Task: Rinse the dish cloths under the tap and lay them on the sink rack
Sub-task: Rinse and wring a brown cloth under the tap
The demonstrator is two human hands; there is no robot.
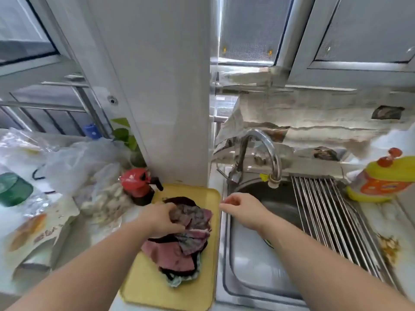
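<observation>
A heap of pink, grey and dark dish cloths [179, 245] lies on a yellow tray [143, 288] left of the sink [253, 263]. My left hand [161, 218] grips the top of the heap, fingers curled into the cloth. My right hand [242, 209] hovers over the sink's left edge, fingers loosely curled and holding nothing. The chrome tap [262, 153] arches over the basin, with no water visible. A roll-up metal rack [330, 221] covers the right part of the sink and is bare.
A white pillar [157, 86] rises behind the tray. A red-capped bottle [139, 185] stands at the tray's far left corner. Plastic bags [74, 162] and food packs crowd the left counter. A yellow detergent bottle [381, 178] stands right of the rack.
</observation>
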